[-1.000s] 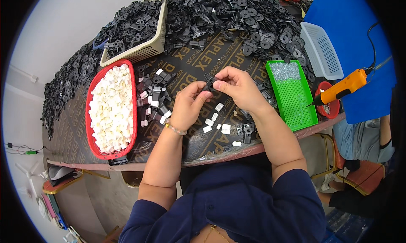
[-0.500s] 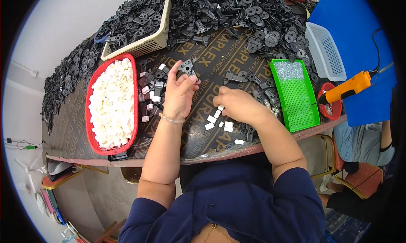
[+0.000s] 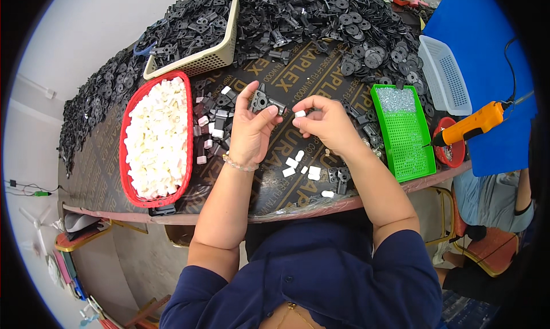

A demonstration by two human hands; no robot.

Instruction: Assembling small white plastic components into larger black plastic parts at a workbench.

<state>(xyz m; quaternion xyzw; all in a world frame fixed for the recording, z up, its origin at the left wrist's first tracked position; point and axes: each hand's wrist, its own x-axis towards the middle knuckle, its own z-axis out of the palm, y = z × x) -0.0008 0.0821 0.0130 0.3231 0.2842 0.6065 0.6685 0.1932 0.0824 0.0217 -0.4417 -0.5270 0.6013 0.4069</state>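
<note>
Over the middle of the table, my left hand (image 3: 250, 135) holds a black plastic part (image 3: 260, 100) with a round hole, gripped between thumb and fingers. Close to its right end, my right hand (image 3: 331, 125) pinches a small white block (image 3: 299, 114) between thumb and forefinger. A narrow gap separates the block from the black part. Below my hands, several loose white blocks (image 3: 291, 163) lie on the dark table (image 3: 269, 191). More black parts (image 3: 216, 122), some with white blocks in them, lie left of my left hand.
At left stands a red basket (image 3: 124, 157) heaped with white blocks, behind it a cream basket (image 3: 197, 63) of black parts. Black parts (image 3: 292, 14) pile along the back. At right are a green tray (image 3: 427, 140) of small metal pieces, an orange electric screwdriver (image 3: 472, 124), a red bowl (image 3: 458, 151) and a white basket (image 3: 441, 71).
My right hand has picked up a white block from the loose group and raised it beside the black part. My left hand has turned the part slightly.
</note>
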